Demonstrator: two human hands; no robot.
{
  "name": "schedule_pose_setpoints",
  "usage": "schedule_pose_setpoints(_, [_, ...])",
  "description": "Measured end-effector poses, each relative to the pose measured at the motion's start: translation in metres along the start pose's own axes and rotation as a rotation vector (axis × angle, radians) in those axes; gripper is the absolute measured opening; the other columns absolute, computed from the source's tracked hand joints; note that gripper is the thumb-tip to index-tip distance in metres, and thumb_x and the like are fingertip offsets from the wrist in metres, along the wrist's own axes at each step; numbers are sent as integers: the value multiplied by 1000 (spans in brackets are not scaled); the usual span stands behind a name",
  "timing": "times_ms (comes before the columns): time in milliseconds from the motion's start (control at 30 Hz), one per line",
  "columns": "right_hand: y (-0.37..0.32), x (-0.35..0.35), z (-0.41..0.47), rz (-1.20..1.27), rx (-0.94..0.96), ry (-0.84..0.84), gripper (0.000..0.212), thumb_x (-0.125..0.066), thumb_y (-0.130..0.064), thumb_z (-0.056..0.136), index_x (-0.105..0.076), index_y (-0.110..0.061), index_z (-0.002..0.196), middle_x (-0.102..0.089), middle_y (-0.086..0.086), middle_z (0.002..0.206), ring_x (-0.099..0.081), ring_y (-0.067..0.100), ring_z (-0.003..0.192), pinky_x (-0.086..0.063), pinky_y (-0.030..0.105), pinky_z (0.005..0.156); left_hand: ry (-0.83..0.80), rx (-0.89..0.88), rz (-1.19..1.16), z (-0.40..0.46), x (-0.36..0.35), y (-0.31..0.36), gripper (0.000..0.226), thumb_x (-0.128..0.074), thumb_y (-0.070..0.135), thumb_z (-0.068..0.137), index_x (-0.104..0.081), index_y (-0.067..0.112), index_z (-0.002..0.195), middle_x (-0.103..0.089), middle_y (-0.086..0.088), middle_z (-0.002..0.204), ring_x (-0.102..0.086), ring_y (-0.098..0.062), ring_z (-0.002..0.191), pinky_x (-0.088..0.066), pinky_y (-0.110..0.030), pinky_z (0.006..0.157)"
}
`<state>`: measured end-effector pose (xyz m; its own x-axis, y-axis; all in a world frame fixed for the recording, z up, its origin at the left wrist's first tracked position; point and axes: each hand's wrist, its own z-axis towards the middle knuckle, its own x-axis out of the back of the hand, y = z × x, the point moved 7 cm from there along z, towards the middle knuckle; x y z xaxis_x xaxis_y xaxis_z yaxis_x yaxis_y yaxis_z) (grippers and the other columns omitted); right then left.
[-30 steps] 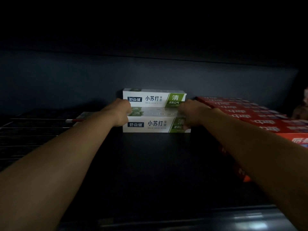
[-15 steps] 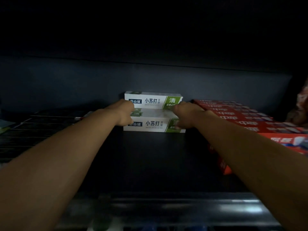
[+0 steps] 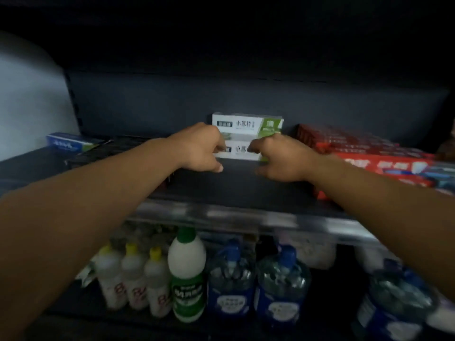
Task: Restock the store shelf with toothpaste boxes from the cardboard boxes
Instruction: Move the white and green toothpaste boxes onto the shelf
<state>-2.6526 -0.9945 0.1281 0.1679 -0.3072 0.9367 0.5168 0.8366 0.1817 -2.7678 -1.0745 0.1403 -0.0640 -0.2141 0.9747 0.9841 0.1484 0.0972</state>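
Currently placing step: left hand (image 3: 200, 150) and right hand (image 3: 279, 159), fingers curled, grasp unclear, before stacked toothpaste boxes (image 3: 246, 134). Next: fetch more.

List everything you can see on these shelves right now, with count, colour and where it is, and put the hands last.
white-and-green toothpaste boxes: two, stacked, back middle of upper shelf
red toothpaste boxes: several, exact count unclear, right side of upper shelf
blue toothpaste box: one, far left of upper shelf
small white bottles: three, yellow caps, lower shelf left
tall white bottle: one, green cap and label, lower shelf middle
clear jugs: at least three, blue caps and labels, lower shelf middle to right
left hand: one, fingers curled, in front of the stack's left end
right hand: one, fingers curled, in front of the stack's right end
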Motion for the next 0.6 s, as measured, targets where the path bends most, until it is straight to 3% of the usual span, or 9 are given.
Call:
schedule_pose_setpoints(67, [-17, 11, -28, 0, 13, 42, 50, -68, -29, 81, -56, -17, 127, -60, 13, 125, -57, 29, 113, -48, 36, 93, -6, -54, -16, -24, 2, 13, 59, -78, 30, 78, -57, 12, 130, -65, -3, 121, -61, -19, 108, -49, -33, 97])
schedule_pose_setpoints(200, [-55, 25, -90, 46, 47, 121, 39, -69, -24, 78, -63, -8, 113, -65, 12, 110, -60, 30, 97, -46, 32, 80, 5, -192, -52, -84, -5, 41, 52, -80, 31, 74, -64, 14, 121, -69, -1, 107, -63, -13, 93, -46, -21, 83])
schedule_pose_setpoints(267, [-75, 15, -122, 74, 67, 101, 39, -68, -26, 77, -63, -7, 112, -65, 11, 106, -60, 28, 92, -49, 35, 78, -40, -261, -73, -113, -23, 50, 49, -80, 33, 73, -65, 18, 118, -69, 3, 104, -62, -10, 89, -48, -21, 80])
schedule_pose_setpoints(433, [-129, -60, -185, 206, 63, -70, 40, -70, -24, 83, -62, -13, 120, -63, 5, 114, -59, 20, 101, -50, 38, 86, -189, -390, -47, -168, -106, 45, 39, -76, 33, 75, -68, 21, 111, -70, 5, 105, -64, -13, 92, -54, -32, 83])
schedule_pose_setpoints(600, [-165, -168, -222, 288, 50, -336, 45, -63, -32, 89, -54, -19, 131, -56, 1, 126, -53, 17, 113, -47, 36, 91, -409, -340, -76, -202, -214, 15, 36, -73, 34, 77, -68, 19, 109, -69, 3, 104, -63, -12, 91, -55, -35, 79])
